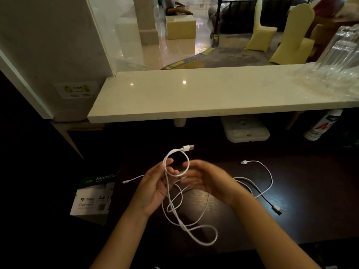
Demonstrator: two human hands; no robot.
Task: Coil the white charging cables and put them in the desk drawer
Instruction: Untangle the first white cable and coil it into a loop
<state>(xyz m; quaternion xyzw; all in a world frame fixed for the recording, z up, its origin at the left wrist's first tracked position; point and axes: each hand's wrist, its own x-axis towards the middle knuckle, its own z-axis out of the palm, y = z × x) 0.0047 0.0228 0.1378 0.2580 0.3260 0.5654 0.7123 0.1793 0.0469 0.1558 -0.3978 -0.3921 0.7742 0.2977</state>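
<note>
My left hand [155,188] pinches a white charging cable [187,163] that makes one small loop above my fingers, its USB plug sticking out at the top. The rest of that cable hangs down and lies in loose bends on the dark desk [301,220]. My right hand [209,183] is blurred just right of the loop, fingers apart, and I cannot tell whether it touches the cable. A second white cable [268,172] lies uncoiled on the desk to the right. A thin cable end [129,180] pokes out left of my left hand. No drawer is in view.
A pale stone counter [194,98] overhangs the back of the desk. A box of A4 paper [93,199] stands left of the desk. Clear plastic wrapping [334,65] sits on the counter's right end. A white device [244,129] and a can [320,127] rest under the counter.
</note>
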